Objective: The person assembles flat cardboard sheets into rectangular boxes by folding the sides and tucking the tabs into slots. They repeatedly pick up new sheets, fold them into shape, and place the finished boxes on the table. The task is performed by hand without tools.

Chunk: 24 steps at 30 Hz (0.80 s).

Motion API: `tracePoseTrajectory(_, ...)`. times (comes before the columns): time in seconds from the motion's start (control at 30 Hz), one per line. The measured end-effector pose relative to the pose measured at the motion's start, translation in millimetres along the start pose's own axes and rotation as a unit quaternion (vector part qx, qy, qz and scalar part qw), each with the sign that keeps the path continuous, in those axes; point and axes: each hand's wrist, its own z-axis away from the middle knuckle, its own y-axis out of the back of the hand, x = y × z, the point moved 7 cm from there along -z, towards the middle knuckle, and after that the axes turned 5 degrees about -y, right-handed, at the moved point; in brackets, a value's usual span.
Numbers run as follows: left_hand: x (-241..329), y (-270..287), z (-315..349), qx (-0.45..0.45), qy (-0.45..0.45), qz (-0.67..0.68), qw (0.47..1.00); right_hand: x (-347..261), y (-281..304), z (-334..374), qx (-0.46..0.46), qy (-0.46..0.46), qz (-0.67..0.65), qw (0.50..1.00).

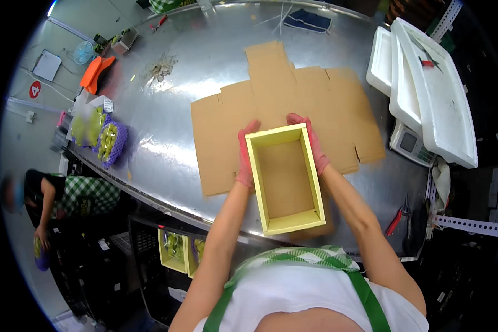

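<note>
A pale yellow open-topped box (294,227) is held between my hands, its long sides running away from me. My left hand (247,156), in a pink glove, grips its left wall. Along the right wall, my right hand (314,145), gloved in pink too, has its fingers bent at the far corner. Plain brown shows inside the box; whether that is its own bottom or the sheet beneath, I cannot tell. Flat cut cardboard (218,127) with flaps and slits lies on the metal table (205,50), under and beyond the box.
White foam trays (448,94) are stacked at the right over a scale (410,145). Red-handled pliers (394,221) lie near the right edge. Green grapes (110,141) in purple netting sit at left. Yellow grape boxes (174,252) stand below the table. Another person (83,193) works at far left.
</note>
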Motion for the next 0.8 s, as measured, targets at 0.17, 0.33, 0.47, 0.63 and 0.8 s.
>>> tracePoseTrajectory(0.17,9.9,16.0,6.2,0.104,-0.033,-0.056,0.992,-6.2,13.2,21.6,0.11,0.083,0.193,0.972)
tracePoseTrajectory(0.33,49.5,60.4,76.7,0.08,-0.08,-0.251,0.961,8.5,49.7,128.1,-0.013,-0.048,0.307,0.95)
tracePoseTrajectory(0.47,34.5,81.2,151.9,0.092,-0.045,-0.388,0.916,26.1,2.4,208.9,-0.036,-0.253,0.288,0.923)
tracePoseTrajectory(0.63,48.2,57.5,184.0,0.091,-0.198,-0.607,0.765,19.8,15.3,185.2,-0.002,-0.324,0.178,0.929)
tracePoseTrajectory(0.8,35.1,59.7,189.0,0.108,-0.189,-0.651,0.727,-37.9,-24.7,63.3,-0.065,-0.309,0.063,0.947)
